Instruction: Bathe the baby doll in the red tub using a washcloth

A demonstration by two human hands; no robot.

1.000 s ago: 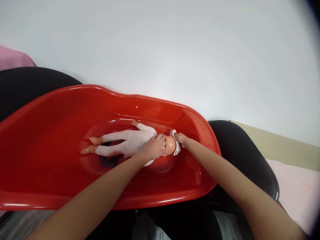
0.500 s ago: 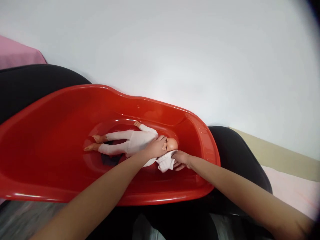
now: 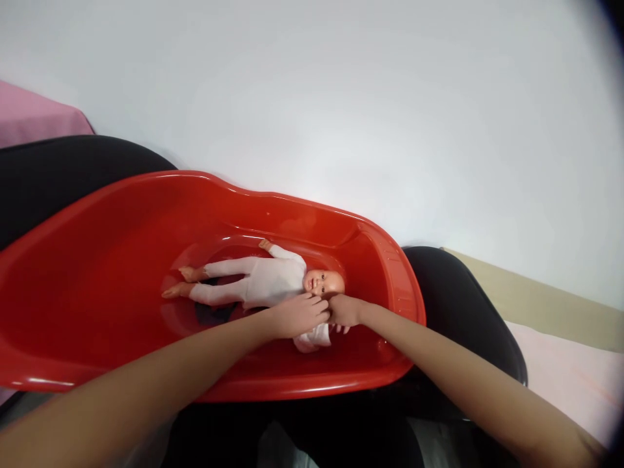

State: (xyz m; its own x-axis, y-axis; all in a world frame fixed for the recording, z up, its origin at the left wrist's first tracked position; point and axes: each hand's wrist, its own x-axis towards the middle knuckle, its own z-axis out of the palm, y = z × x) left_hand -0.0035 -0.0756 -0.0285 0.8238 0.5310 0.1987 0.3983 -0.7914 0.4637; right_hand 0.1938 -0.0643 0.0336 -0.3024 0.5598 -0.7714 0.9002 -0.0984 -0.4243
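A baby doll (image 3: 275,279) in a white long-sleeved suit lies on its back in a red baby bathtub (image 3: 112,260), its head to the right and bare feet to the left. Beside the doll's head, on the near side, my two hands meet. My left hand (image 3: 299,315) has its fingers curled in against my right hand (image 3: 345,311), which is closed in a pinch. A small white cloth (image 3: 313,339) hangs below them, gripped between the two; the fingers partly hide it. The doll's near arm is hidden behind my left hand.
Black chairs (image 3: 463,305) stand at both ends of the tub. A white wall (image 3: 312,97) rises right behind it. Pink fabric (image 3: 41,117) shows at the far left, and a pale pink surface (image 3: 560,370) at the right. Something dark (image 3: 212,313) shows beneath the doll's legs.
My left hand has moved off the doll's face toward me and come up against my right hand. The white cloth has shifted slightly left and nearer to me. The doll's face is now uncovered.
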